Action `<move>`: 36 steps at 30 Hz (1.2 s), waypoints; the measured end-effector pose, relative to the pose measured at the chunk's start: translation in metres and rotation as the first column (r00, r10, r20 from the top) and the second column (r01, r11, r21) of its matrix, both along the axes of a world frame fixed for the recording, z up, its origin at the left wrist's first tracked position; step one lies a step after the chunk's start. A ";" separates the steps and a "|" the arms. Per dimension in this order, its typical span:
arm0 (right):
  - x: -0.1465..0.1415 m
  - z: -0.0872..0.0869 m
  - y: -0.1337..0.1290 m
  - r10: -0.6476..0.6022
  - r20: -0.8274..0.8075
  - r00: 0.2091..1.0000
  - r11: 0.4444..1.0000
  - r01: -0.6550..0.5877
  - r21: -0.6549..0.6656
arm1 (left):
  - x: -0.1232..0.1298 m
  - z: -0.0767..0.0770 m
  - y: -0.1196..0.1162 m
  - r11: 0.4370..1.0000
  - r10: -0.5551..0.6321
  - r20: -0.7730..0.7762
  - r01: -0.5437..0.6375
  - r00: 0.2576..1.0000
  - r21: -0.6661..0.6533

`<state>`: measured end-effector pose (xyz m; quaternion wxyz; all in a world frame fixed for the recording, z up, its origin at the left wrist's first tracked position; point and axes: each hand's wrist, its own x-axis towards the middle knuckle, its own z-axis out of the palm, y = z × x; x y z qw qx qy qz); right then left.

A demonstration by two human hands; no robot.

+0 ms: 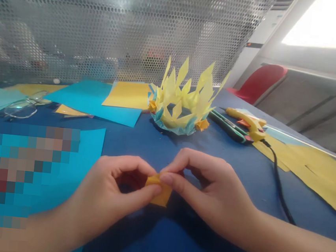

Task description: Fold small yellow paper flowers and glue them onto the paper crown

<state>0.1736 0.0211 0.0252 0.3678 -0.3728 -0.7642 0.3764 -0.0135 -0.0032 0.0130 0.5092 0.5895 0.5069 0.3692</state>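
Note:
A small folded piece of orange-yellow paper (162, 197) is held between both hands, low in the middle of the head view. My left hand (117, 192) pinches its left side between thumb and forefinger. From the right, my right hand (209, 189) pinches the top edge, its fingertips close to those of the left. Parts of the paper are hidden behind the thumbs. Beyond the hands stands a pale yellow paper crown (177, 111) with tall points, a light blue lower band and small orange paper pieces.
A yellow glue gun (255, 128) with a black cable lies beside a green cutter (230, 128). Yellow sheets (315, 168) lie at the right, blue sheets (90, 100) and glasses (21, 110) at the left. A perforated metal screen (120, 30) rises behind.

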 end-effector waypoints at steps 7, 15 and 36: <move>0.001 -0.002 0.001 0.065 0.033 0.997 0.995 -0.067 0.073 | 0.001 0.000 0.001 0.995 -0.036 -0.135 0.049 0.990 0.089; 0.000 -0.003 0.004 0.054 0.002 0.999 0.994 -0.054 -0.096 | -0.002 0.002 0.004 0.988 0.119 0.254 -0.140 0.960 0.065; 0.000 -0.001 0.007 -0.015 -0.279 0.960 0.936 -0.085 -0.342 | -0.006 0.001 0.014 0.992 0.041 0.378 0.008 0.925 -0.127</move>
